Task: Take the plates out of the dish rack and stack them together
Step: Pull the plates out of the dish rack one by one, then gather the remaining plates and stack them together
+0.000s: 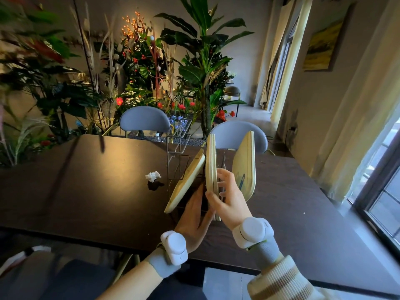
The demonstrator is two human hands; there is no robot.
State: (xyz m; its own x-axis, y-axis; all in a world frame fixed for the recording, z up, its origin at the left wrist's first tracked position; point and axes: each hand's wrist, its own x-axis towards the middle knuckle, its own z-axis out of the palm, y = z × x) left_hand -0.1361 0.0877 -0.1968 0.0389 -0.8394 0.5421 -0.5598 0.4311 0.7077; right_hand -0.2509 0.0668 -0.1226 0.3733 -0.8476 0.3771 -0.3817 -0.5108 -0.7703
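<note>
A wire dish rack (176, 156) stands on the dark table (86, 191). Cream plates stand on edge in it. The left plate (186, 182) leans to the left. A pair of plates pressed together (211, 165) stands upright in the middle. A third plate (245, 167), with a blue mark on its face, stands at the right. My right hand (229, 198) grips the lower edge of the middle pair, thumb on its left face and fingers on its right. My left hand (194, 219) lies flat between the leaning plate and the pair, touching the leaning plate's underside.
A crumpled white tissue (153, 176) lies left of the rack. Two grey-blue chairs (144, 121) (236, 135) stand behind the table, with many plants beyond. A window (381, 191) and curtains are at the right.
</note>
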